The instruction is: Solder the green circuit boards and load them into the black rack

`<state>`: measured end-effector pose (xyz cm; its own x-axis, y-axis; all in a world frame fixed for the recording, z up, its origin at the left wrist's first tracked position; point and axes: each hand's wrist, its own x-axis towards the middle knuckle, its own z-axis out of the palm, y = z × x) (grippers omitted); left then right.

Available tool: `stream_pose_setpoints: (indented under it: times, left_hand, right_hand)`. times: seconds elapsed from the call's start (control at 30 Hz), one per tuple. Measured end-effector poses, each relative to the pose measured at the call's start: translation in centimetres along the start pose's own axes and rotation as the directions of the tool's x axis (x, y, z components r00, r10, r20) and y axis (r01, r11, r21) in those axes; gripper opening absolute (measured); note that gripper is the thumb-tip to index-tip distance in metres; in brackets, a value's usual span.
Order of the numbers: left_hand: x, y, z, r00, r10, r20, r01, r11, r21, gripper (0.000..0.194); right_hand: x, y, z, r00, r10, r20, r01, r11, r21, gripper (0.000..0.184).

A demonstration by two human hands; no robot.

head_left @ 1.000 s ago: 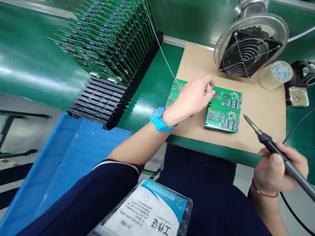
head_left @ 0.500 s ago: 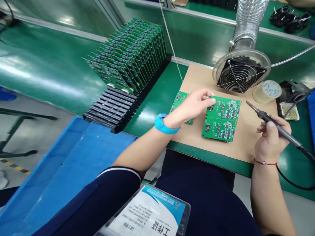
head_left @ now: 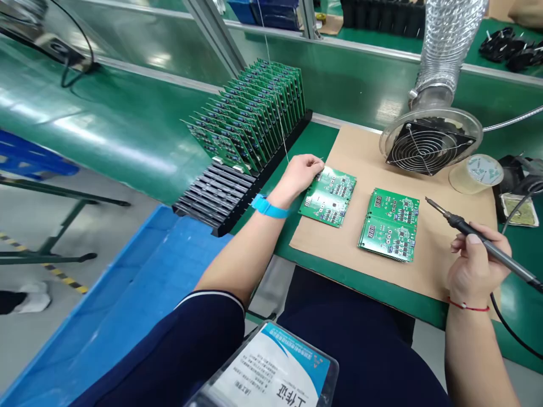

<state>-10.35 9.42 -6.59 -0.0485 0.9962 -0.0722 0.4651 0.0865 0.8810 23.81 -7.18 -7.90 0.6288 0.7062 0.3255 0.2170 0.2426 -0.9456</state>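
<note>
My left hand (head_left: 302, 172), with a blue wrist strap, is closed at the upper left corner of a green circuit board (head_left: 328, 198). A thin solder wire (head_left: 275, 102) hangs from above and runs into this hand; the fingertips hide whether they also grip the board. To the right lies a stack of similar circuit boards (head_left: 390, 225), with small digit displays along the left side. My right hand (head_left: 479, 260) is wrapped round a soldering iron (head_left: 462, 226). Its tip points left, close to the stack's right edge and apart from it.
A black slotted rack (head_left: 220, 192) holds several upright boards on the left. Behind the brown mat (head_left: 352, 150) stands a fume extractor fan (head_left: 426, 148) with a foil duct. A tape roll (head_left: 477, 174) and a soldering sponge (head_left: 520, 209) sit at right. A blue bin (head_left: 139, 294) is below the bench.
My left hand has moved left from the right stack to the corner of the left board, the wire following it. My right hand still holds the iron beside the stack. The view has shifted.
</note>
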Motion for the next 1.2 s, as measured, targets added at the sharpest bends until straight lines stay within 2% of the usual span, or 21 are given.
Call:
stream_pose_setpoints:
  times: [0.03, 0.1, 0.13, 0.2, 0.23, 0.3, 0.4, 0.43, 0.5, 0.57, 0.63, 0.8, 1.0, 1.07, 1.1, 1.2]
  left_hand:
    - [-0.2, 0.1, 0.1, 0.998, 0.036, -0.046, -0.034, 0.998, 0.058, 0.005]
    - [-1.4, 0.8, 0.2, 0.983, 0.144, -0.11, -0.117, 0.967, 0.227, 0.014]
    - [-2.4, 1.3, 0.3, 0.973, 0.212, -0.093, -0.171, 0.93, 0.324, 0.018]
    - [-5.0, 2.5, 0.7, 0.947, 0.309, 0.092, -0.319, 0.86, 0.397, 0.018]
    - [-6.6, 3.1, 1.0, 0.904, 0.363, 0.225, -0.425, 0.821, 0.382, 0.017]
    - [-9.7, 4.1, 1.8, 0.752, 0.463, 0.47, -0.641, 0.681, 0.355, 0.024]
    - [-13.1, 5.0, 3.3, 0.576, 0.488, 0.655, -0.808, 0.458, 0.37, 0.062]
    - [-13.7, 5.0, 3.7, 0.523, 0.488, 0.699, -0.848, 0.383, 0.367, 0.066]
    - [-14.2, 4.7, 4.6, 0.468, 0.469, 0.749, -0.883, 0.261, 0.389, 0.061]
    - [-14.1, 4.2, 5.3, 0.466, 0.464, 0.753, -0.882, 0.187, 0.432, 0.057]
    - [-13.9, 3.8, 5.8, 0.478, 0.483, 0.734, -0.872, 0.161, 0.463, 0.059]
    - [-13.4, 3.8, 6.1, 0.497, 0.474, 0.727, -0.866, 0.222, 0.448, 0.058]
    - [-12.7, 4.2, 5.5, 0.467, 0.415, 0.781, -0.882, 0.281, 0.378, 0.058]
    - [-12.5, 4.0, 4.8, 0.491, 0.46, 0.74, -0.862, 0.379, 0.336, 0.058]
    - [-12.5, 3.9, 4.3, 0.524, 0.494, 0.694, -0.834, 0.463, 0.3, 0.057]
    - [-12.3, 4.0, 3.0, 0.675, 0.529, 0.514, -0.647, 0.76, 0.067, 0.036]
  right_hand:
    - [-0.1, 0.0, 0.0, 1.0, -0.001, 0.003, 0.001, 1.0, -0.006, 0.028]
    - [-0.2, 0.0, 0.0, 1.0, -0.003, 0.009, 0.003, 1.0, -0.014, 0.027]
    - [-0.3, -0.1, 0.0, 1.0, -0.006, 0.01, 0.006, 1.0, -0.016, 0.027]
    - [-0.4, -0.3, 0.0, 1.0, -0.015, 0.009, 0.015, 1.0, -0.021, 0.026]
    - [-0.5, -0.3, 0.0, 1.0, -0.019, 0.007, 0.019, 0.999, -0.026, 0.026]
    - [-0.5, -0.3, -0.1, 1.0, -0.027, 0.0, 0.027, 0.999, -0.045, 0.026]
    - [-0.6, -0.2, -0.4, 0.999, -0.035, -0.001, 0.035, 0.996, -0.087, 0.028]
    - [-0.6, -0.2, -0.5, 0.999, -0.039, 0.003, 0.039, 0.995, -0.097, 0.028]
    - [-0.7, -0.2, -0.7, 0.999, -0.046, 0.011, 0.047, 0.993, -0.112, 0.028]
    - [-0.8, -0.1, -0.8, 0.999, -0.054, 0.005, 0.055, 0.991, -0.12, 0.027]
    - [-0.8, -0.1, -0.9, 0.998, -0.062, -0.017, 0.059, 0.991, -0.118, 0.025]
    - [-1.0, 0.5, -1.3, 0.999, -0.038, -0.039, 0.036, 0.998, -0.059, 0.023]
    - [-1.3, 0.8, -1.7, 0.999, 0.007, -0.05, -0.009, 0.999, -0.054, 0.024]
    - [-1.3, 0.6, -1.8, 1.0, 0.004, -0.021, -0.007, 0.994, -0.107, 0.024]
    - [-1.3, 0.5, -1.9, 1.0, -0.009, 0.001, 0.009, 0.99, -0.143, 0.023]
    - [-1.3, 0.0, -1.7, 0.995, -0.058, 0.087, 0.075, 0.974, -0.213, 0.022]
